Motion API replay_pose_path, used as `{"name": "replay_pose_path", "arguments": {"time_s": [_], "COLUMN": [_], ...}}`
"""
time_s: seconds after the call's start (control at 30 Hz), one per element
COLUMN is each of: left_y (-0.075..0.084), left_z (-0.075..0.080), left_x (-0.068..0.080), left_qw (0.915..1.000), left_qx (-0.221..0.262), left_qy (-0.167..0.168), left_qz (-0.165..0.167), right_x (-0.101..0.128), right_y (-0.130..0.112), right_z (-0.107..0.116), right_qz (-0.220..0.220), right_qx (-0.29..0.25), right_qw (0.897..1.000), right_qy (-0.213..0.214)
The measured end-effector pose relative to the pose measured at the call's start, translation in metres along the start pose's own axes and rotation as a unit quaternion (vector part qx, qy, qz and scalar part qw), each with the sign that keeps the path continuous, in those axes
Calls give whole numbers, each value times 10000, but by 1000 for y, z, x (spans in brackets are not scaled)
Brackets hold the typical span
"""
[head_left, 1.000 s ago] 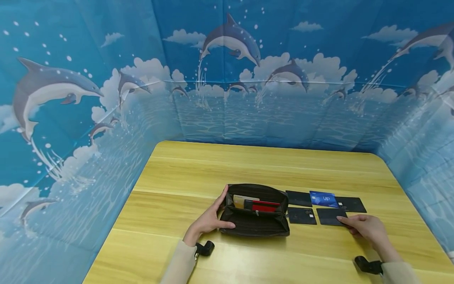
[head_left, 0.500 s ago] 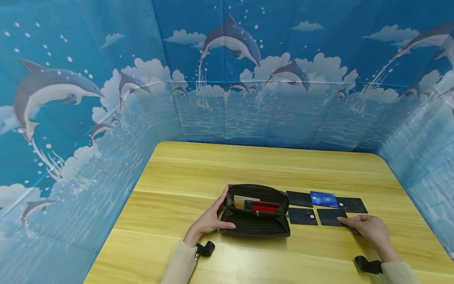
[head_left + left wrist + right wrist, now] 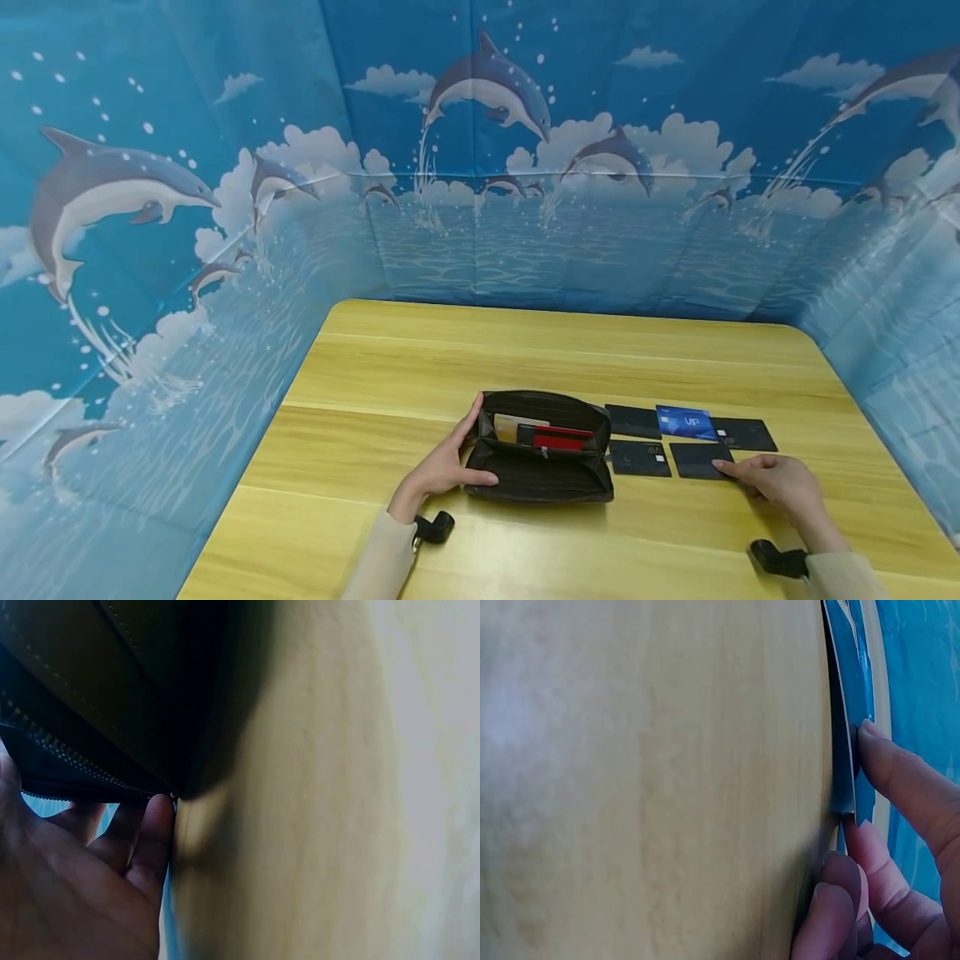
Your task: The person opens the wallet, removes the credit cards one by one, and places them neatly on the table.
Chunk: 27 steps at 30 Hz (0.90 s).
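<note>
A dark zip-around wallet (image 3: 540, 486) lies spread on the wooden table, its inside facing up. My left hand (image 3: 441, 468) holds its left side, thumb on the front panel and fingers along the side and back edge. In the wallet's slots show a gold-and-white card (image 3: 507, 427) and a red card (image 3: 561, 438). To the right, my right hand (image 3: 780, 485) pinches the right end of a plain black card (image 3: 696, 460). In the right wrist view the card's near edge (image 3: 847, 750) tilts up, thumb and fingers at its corner. The left wrist view shows fingertips (image 3: 159, 814) at the wallet's zip.
Beside the wallet lie a black VIP card (image 3: 639, 457), a plain black card (image 3: 633, 421), a blue VIP card (image 3: 686, 422) and another dark card (image 3: 746, 433). The blue card overlaps its right-hand neighbour. A dolphin-print curtain (image 3: 480, 242) surrounds the wooden table (image 3: 420, 350).
</note>
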<state>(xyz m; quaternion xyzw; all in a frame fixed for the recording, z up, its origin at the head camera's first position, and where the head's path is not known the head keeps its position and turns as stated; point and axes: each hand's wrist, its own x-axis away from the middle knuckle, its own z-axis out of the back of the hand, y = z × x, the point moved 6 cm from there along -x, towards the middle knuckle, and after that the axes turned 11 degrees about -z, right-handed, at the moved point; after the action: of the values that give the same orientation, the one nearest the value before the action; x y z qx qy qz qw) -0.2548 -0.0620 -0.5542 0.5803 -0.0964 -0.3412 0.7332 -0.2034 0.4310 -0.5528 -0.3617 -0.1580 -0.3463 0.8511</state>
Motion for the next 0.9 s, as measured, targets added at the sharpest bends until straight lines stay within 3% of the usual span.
{"name": "replay_pose_path", "arguments": {"time_s": [0.9], "left_y": [0], "left_z": [0], "left_x": [2], "left_qw": [9999], "left_qx": [42], "left_qy": [58], "left_qz": [84], "right_x": [-5], "right_y": [3], "right_z": [-2], "right_qz": [-14], "right_qx": [49], "right_qw": [9997], "right_qy": [220]}}
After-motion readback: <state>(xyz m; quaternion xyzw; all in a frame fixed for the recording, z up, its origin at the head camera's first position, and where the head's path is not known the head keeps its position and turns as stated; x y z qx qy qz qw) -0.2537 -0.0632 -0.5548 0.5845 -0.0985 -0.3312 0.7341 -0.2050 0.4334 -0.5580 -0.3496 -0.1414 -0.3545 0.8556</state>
